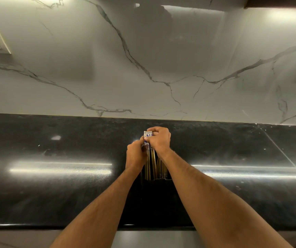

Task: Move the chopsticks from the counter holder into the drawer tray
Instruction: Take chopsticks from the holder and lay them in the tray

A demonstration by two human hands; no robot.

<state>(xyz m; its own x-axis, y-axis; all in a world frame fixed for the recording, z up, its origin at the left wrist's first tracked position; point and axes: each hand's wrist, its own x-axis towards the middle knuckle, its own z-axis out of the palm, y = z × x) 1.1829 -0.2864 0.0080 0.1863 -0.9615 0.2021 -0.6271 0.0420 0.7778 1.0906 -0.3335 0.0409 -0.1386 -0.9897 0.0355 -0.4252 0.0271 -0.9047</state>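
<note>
1. Both hands are up at the top of the chopsticks (149, 158), which stand in a dark holder (158, 185) on the black counter (54, 176), close to its front edge.

2. The right hand (159, 140) is curled over the patterned blue-and-white ends of the bundle, fingers wrapped around them from the far side. That reads as a firm grip.

3. The left hand (134, 154) is closed in from the other side, just below the right, thumb and fingers pinching the same bundle. The two hands are touching each other around it.

4. The bamboo-coloured shafts run down from the hands into the holder's open top. A second cluster of sticks shows just to the right in the holder, under the right wrist, and I can't tell whether any hand has those.

5. Progress, as I judge it: early. The sticks are gathered and gripped, but their lower ends are still down inside the holder, so nothing has been lifted clear.

6. The drawer and its tray can't be made out; only a grey strip (154, 238) below the counter edge shows between the forearms, and whether that is a drawer front, open or closed, I can't tell.

7. Left to do: draw the bundle up out of the holder, bring it down to the drawer, lay it in the tray, then deal with whatever sticks remain.
</note>
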